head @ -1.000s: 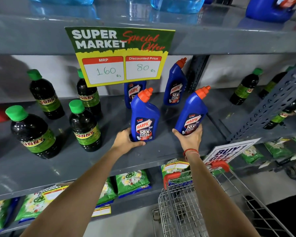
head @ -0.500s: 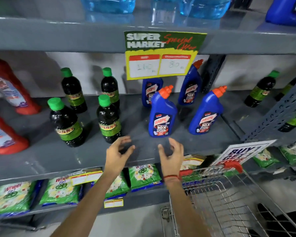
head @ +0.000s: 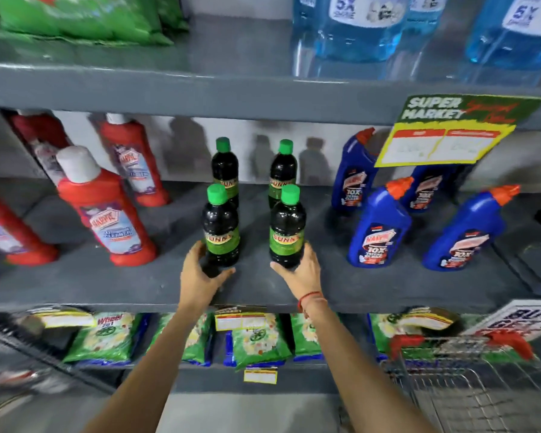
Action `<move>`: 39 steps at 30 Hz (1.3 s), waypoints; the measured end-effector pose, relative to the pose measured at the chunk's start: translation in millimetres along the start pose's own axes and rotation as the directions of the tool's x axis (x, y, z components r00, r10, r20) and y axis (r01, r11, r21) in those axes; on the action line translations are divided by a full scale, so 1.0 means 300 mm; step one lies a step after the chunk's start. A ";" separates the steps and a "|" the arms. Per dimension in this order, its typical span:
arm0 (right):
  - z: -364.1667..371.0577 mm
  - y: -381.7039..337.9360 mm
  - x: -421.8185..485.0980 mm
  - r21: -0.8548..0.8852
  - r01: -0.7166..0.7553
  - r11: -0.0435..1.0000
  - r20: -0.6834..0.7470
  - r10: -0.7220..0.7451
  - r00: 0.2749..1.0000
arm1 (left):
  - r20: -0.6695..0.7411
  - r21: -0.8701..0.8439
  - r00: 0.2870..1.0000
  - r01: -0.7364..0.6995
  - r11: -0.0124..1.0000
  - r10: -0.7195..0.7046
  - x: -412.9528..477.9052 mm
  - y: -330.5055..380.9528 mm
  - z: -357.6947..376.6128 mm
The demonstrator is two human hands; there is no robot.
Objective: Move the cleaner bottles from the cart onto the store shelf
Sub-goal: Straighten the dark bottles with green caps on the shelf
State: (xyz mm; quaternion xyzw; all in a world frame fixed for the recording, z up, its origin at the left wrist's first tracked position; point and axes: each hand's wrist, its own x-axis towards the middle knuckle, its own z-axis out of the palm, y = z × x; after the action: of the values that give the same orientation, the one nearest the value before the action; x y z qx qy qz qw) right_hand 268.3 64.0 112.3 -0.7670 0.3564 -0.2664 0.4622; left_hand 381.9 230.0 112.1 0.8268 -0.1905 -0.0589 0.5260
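Four dark green-capped Sunny bottles stand on the grey middle shelf [head: 325,289]. My left hand [head: 200,273] wraps the base of the front left Sunny bottle [head: 221,226]. My right hand [head: 300,271] grips the base of the front right Sunny bottle [head: 287,228]. Both bottles stand upright on the shelf. To the right stand several blue Harpic bottles with orange caps, the front two being a blue Harpic bottle [head: 378,226] and another blue Harpic bottle [head: 464,232]. The wire cart [head: 469,385] with red handles is at the lower right.
Red Harpic cleaner bottles [head: 107,210] stand at the left of the shelf. A yellow and green offer sign [head: 450,132] hangs from the shelf above, which carries blue liquid bottles [head: 356,26]. Green detergent packs [head: 256,339] fill the lower shelf.
The view has swung left. Both hands, empty and spread before the blue Harpic bottles half a second ago, now grip the two front Sunny bottles.
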 end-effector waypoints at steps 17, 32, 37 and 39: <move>0.009 -0.009 0.000 -0.064 0.010 0.998 0.026 -0.008 1.000 | 0.059 0.044 0.996 -0.066 0.997 0.063 0.061 0.010 -0.014; 0.357 -0.172 -0.296 0.096 0.310 0.946 -0.165 -0.292 0.942 | -0.199 -0.147 0.976 0.063 0.987 -0.092 -0.025 -0.204 -0.448; 0.622 -0.314 -0.236 0.171 0.250 0.953 0.170 -0.278 0.945 | -0.421 -0.097 0.897 0.104 0.990 -0.136 0.042 -0.295 -0.668; 0.701 -0.356 -0.194 0.181 0.190 0.965 0.252 -0.232 0.940 | -0.437 -0.100 0.887 0.116 0.988 -0.148 0.086 -0.334 -0.736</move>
State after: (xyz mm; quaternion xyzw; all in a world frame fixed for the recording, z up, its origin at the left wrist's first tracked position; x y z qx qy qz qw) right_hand 420.5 253.5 113.2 -0.7920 0.1838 -0.2340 0.5331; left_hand 496.9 444.8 122.5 0.8102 -0.0069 0.0885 0.5794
